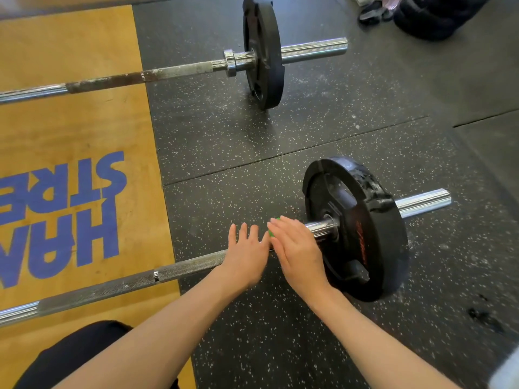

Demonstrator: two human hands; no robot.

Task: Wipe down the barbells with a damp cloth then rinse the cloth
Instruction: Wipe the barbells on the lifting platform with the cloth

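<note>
Green cloth (273, 231): pressed to the near barbell (179, 269) by straight fingers of the right hand (297, 254), just beside the black plate (362, 228). Left hand (245, 255): flat, fingers spread, resting on the same bar, holding nothing.

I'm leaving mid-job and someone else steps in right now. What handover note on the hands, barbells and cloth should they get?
Left hand: open, flat on the near barbell, on its knurled shaft.
Right hand: fingers straight, pressing the green cloth on that bar beside the black plate.
Far barbell: no hand on it, shaft looks rust-stained.
Done: cannot tell how much is wiped.
Left: finish both bars, then rinse the cloth.
</note>
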